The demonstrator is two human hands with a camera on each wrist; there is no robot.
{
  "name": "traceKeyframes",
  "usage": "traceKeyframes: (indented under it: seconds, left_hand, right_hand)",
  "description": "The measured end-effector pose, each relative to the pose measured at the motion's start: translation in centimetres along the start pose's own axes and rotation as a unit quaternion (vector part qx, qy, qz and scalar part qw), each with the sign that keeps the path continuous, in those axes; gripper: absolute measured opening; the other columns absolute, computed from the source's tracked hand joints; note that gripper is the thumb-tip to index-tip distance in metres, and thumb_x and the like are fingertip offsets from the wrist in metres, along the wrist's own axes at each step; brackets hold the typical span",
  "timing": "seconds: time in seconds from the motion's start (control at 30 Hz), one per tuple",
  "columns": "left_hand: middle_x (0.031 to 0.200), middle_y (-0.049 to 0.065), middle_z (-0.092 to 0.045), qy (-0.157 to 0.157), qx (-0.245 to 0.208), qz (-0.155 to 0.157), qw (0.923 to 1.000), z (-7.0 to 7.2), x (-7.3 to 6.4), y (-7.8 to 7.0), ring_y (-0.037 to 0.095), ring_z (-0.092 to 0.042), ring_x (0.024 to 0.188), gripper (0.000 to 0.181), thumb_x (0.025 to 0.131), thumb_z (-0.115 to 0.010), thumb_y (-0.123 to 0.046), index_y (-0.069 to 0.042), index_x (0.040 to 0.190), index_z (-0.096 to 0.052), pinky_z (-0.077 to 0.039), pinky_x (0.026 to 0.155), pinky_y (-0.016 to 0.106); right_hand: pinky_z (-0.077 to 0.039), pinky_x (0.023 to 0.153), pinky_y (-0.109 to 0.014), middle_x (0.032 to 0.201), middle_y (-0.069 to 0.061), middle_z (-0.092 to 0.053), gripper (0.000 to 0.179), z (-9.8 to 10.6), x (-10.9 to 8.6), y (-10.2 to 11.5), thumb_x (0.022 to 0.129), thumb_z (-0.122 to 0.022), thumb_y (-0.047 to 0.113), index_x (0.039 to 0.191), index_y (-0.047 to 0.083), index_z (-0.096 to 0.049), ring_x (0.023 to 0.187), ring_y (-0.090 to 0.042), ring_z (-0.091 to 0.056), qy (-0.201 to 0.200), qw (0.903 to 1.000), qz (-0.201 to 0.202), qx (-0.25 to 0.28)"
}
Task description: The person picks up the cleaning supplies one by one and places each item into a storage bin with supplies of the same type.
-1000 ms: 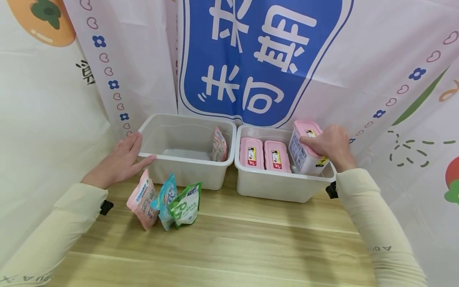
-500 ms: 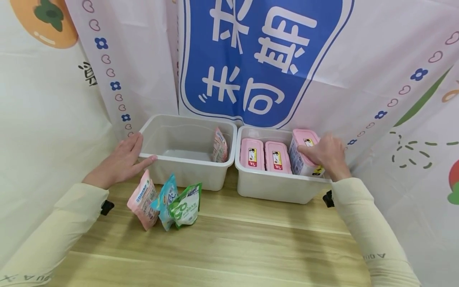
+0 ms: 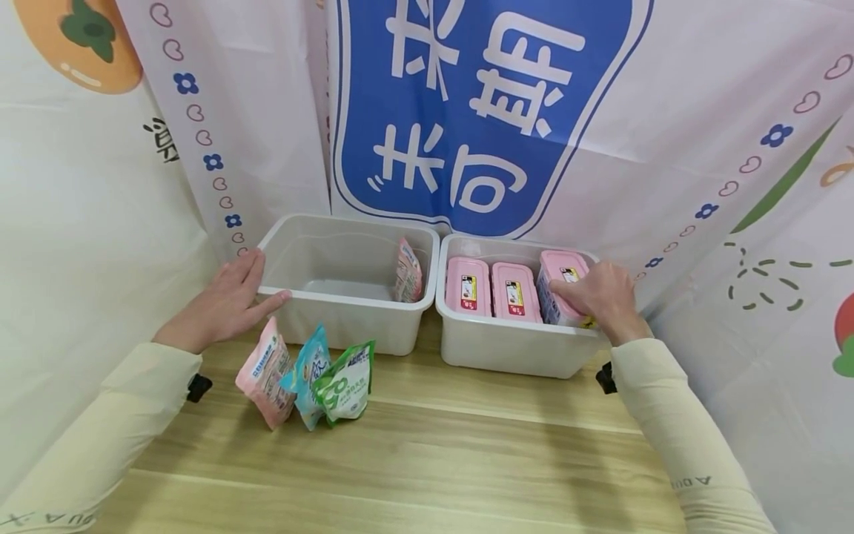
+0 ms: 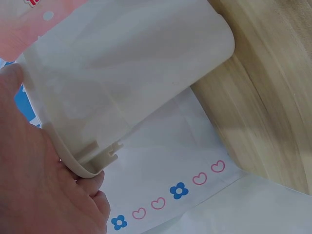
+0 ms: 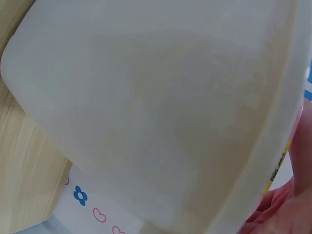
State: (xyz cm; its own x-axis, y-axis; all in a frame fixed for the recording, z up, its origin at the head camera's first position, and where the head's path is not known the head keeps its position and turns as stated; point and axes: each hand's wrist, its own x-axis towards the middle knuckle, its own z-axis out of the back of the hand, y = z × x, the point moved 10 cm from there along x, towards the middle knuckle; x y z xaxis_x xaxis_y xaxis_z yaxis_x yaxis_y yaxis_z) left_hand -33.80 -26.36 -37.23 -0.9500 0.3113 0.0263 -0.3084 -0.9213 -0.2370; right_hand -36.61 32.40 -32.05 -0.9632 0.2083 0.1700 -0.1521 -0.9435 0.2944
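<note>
My right hand (image 3: 602, 298) grips a white box with a pink lid (image 3: 563, 268) across its top, thumb on the near side. The box sits low in the right grey bin (image 3: 517, 348), to the right of two more pink-lidded boxes (image 3: 469, 285). In the right wrist view the bin's wall (image 5: 146, 107) hides most of the box. My left hand (image 3: 216, 300) rests at the left front corner of the left grey bin (image 3: 347, 319), fingers fairly straight and thumb along the front rim. One pink pouch (image 3: 408, 273) stands inside that bin at its right end.
On the wooden table (image 3: 400, 475), in front of the left bin, stand a pink pouch (image 3: 267, 378), a blue pouch (image 3: 310, 378) and a green-and-white pouch (image 3: 348, 386). A printed cloth (image 3: 267, 89) hangs close behind the bins and at both sides.
My right hand has lowered the pink-lidded box into the right bin and shifted it slightly left, beside the other two. The left hand has stayed on the left bin's corner.
</note>
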Motion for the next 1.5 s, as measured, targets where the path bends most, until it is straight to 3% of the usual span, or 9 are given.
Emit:
traceKeyframes:
  seconds: [0.17, 0.4, 0.7, 1.17, 1.5]
  left_hand:
    - [0.171, 0.036, 0.009, -0.001, -0.001, -0.001, 1.0000, 0.0, 0.0, 0.1, 0.054, 0.001, 0.161, 0.101, 0.109, -0.038, -0.061, 0.013, 0.162, 0.004, -0.002, 0.132, 0.066]
    - [0.172, 0.035, 0.010, 0.001, -0.005, 0.002, 1.0000, -0.1, 0.0, 0.2, 0.054, 0.002, 0.161, 0.102, 0.109, -0.039, -0.062, 0.012, 0.162, 0.005, -0.002, 0.132, 0.066]
    - [0.172, 0.035, 0.010, 0.000, -0.001, 0.002, 1.0000, 0.0, -0.1, 0.1, 0.053, 0.003, 0.162, 0.101, 0.109, -0.038, -0.062, 0.013, 0.162, 0.005, -0.003, 0.132, 0.066]
    - [0.172, 0.034, 0.010, 0.002, -0.005, 0.002, 1.0000, 0.0, -0.1, 0.0, 0.054, 0.001, 0.161, 0.101, 0.109, -0.038, -0.062, 0.012, 0.163, 0.005, -0.003, 0.132, 0.067]
    - [0.172, 0.034, 0.011, 0.003, -0.008, 0.004, 1.0000, 0.0, -0.2, -0.1, 0.053, 0.003, 0.162, 0.102, 0.109, -0.037, -0.063, 0.012, 0.163, 0.006, -0.002, 0.131, 0.067]
  right_hand:
    - [-0.039, 0.060, -0.034, 0.086, -0.021, -0.063, 0.066, -0.4, -0.3, 0.2, 0.082, -0.077, 0.060, 0.087, -0.005, -0.066, 0.077, -0.032, -0.055, -0.011, 0.9998, 0.014, -0.002]
    - [-0.037, 0.066, -0.036, 0.089, -0.020, -0.062, 0.066, -1.5, -0.6, 0.1, 0.083, -0.076, 0.058, 0.100, -0.005, -0.067, 0.081, -0.033, -0.054, -0.004, 0.9999, 0.006, 0.014]
    - [-0.047, 0.075, -0.049, 0.096, -0.027, -0.068, 0.072, -2.2, -0.7, 0.2, 0.083, -0.077, 0.055, 0.117, -0.007, -0.067, 0.087, -0.041, -0.058, -0.008, 0.9998, 0.013, 0.013]
    - [-0.049, 0.064, -0.044, 0.094, -0.027, -0.068, 0.068, -2.7, -0.4, 0.0, 0.081, -0.076, 0.058, 0.104, -0.006, -0.067, 0.080, -0.039, -0.060, -0.012, 0.9997, 0.016, -0.014]
    - [-0.050, 0.074, -0.048, 0.098, -0.027, -0.069, 0.065, -3.6, -0.3, -0.1, 0.084, -0.075, 0.054, 0.103, -0.007, -0.067, 0.088, -0.040, -0.062, 0.019, 0.9998, 0.006, -0.001]
